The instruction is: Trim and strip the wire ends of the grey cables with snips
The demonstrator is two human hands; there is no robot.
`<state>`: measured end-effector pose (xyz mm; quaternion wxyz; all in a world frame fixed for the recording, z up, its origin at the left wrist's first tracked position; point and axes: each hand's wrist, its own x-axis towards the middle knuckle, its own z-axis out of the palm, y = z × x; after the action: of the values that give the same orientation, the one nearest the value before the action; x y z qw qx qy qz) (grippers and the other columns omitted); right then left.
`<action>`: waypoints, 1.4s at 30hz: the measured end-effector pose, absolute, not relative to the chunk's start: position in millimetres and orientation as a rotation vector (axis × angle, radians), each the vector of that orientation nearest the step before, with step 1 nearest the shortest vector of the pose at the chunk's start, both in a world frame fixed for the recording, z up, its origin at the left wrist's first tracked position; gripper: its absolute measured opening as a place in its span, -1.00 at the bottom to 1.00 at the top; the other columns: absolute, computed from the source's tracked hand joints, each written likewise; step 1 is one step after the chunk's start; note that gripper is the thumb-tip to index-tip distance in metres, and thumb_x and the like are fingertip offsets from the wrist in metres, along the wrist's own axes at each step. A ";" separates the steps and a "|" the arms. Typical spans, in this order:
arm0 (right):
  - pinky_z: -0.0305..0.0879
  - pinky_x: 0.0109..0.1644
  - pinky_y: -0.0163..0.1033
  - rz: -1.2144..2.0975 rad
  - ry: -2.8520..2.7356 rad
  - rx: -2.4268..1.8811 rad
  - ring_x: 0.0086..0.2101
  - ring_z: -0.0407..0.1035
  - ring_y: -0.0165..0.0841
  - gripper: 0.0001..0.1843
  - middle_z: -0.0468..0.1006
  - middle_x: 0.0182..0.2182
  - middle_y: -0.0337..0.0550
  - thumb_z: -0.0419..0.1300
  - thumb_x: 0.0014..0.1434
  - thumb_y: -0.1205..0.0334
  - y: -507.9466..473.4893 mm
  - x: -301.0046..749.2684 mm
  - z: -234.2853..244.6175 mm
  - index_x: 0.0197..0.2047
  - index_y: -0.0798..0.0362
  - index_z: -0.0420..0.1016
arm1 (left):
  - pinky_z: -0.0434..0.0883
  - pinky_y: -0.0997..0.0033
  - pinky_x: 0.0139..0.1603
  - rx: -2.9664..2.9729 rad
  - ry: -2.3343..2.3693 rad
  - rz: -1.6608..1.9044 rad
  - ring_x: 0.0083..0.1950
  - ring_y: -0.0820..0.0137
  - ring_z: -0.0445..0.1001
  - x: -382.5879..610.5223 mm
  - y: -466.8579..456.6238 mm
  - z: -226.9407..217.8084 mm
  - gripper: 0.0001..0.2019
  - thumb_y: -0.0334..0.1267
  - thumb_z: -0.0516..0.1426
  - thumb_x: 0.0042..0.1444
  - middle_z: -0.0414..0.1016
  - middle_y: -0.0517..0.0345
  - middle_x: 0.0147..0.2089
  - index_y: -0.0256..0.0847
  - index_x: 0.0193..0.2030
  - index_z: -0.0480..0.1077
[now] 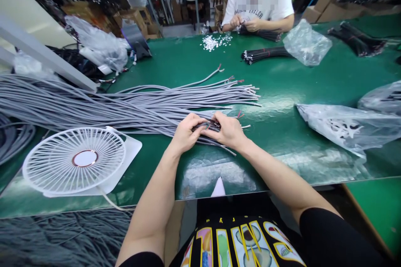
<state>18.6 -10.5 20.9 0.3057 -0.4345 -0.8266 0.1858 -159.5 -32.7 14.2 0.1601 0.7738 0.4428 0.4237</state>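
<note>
My left hand point(187, 132) and my right hand point(226, 130) meet over the near edge of a long bundle of grey cables point(150, 110). The fingers of both are closed in a pinch around a grey cable's end, where thin coloured wires point(208, 127) show between the fingertips. Exactly how the wires lie in the fingers is partly hidden. More cable ends, some with red inner wires point(239, 114), stick out just beyond my right hand. The bundle runs off to the left across the green table point(275, 133).
At left stands a white fan point(75, 160) with a cord. Clear plastic bags point(341, 127) lie at right. Across the table a co-worker point(260, 4) handles black cables, near a bundle of black cables point(266, 53) and a pile of small white pieces point(214, 41).
</note>
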 end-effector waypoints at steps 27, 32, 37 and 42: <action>0.01 -0.46 -0.29 0.718 -1.730 -1.244 -0.56 0.08 -0.44 -0.62 0.19 -0.66 -0.30 0.07 0.12 -0.02 30.1 142.4 -9.5 -0.60 0.04 0.25 | 0.29 0.41 -0.02 1.982 2.124 1.476 -0.24 0.52 0.30 -172.0 141.0 113.4 -0.75 -0.27 0.08 0.24 0.38 0.13 -0.14 -0.33 -0.01 0.42; 0.01 -0.46 -0.31 0.735 -1.682 -1.282 -0.56 0.09 -0.44 -0.64 0.19 -0.65 -0.30 0.07 0.12 0.00 32.7 146.0 -8.2 -0.58 0.04 0.28 | 0.37 0.33 -0.05 2.092 1.951 0.890 -0.16 0.28 0.48 -148.8 172.4 68.6 -0.76 -0.28 0.25 -0.01 0.57 0.00 -0.18 -0.31 -0.18 0.52; 0.03 -0.44 -0.32 0.763 -1.627 -1.282 -0.55 0.12 -0.45 -0.70 0.25 -0.63 -0.29 0.08 0.10 0.05 35.5 146.9 -5.6 -0.53 0.06 0.35 | 0.35 0.26 0.09 2.136 1.852 0.703 0.03 0.21 0.47 -137.9 137.6 36.9 -0.70 -0.20 0.16 0.07 0.54 -0.04 0.00 -0.25 -0.08 0.51; 0.01 -0.44 -0.32 0.783 -1.592 -1.294 -0.55 0.08 -0.47 -0.70 0.23 -0.63 -0.30 0.08 0.08 0.05 36.2 146.1 -4.3 -0.55 0.07 0.33 | 0.40 0.31 -0.03 2.236 1.612 0.649 -0.10 0.27 0.52 -133.0 86.8 35.7 -0.71 -0.12 0.11 0.12 0.59 0.02 -0.13 -0.22 -0.16 0.55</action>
<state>146.1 36.2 -4.3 0.4555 -0.5246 -0.6454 0.3175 -133.0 86.8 35.7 0.1543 0.7802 0.5624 0.2263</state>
